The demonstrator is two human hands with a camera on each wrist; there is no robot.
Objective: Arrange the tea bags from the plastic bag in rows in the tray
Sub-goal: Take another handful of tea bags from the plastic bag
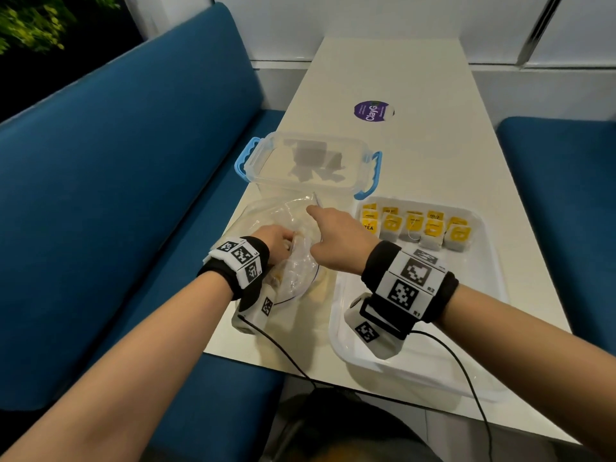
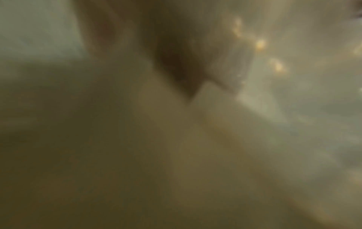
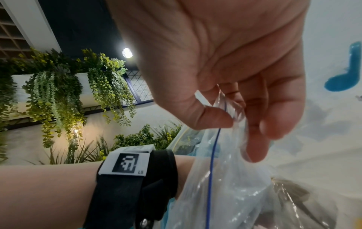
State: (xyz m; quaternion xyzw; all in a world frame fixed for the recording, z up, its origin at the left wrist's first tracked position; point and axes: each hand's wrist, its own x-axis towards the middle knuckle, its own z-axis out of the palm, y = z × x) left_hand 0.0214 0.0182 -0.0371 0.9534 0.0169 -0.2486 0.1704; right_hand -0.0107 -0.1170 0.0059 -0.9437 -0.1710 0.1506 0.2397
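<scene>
I see the table (image 1: 416, 78), its far end open; tray (image 1: 433, 371) at the near edge, tea bags (image 1: 416, 226) along its far rim. My right hand (image 3: 225, 74) pinches the plastic bag (image 1: 283, 215) rim; left hand (image 1: 275, 240) sits inside, grip unclear.

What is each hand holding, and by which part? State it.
The right hand pinches the clear plastic bag by its top rim. The left hand is inside the bag's mouth; whether it grips anything cannot be told.
</scene>
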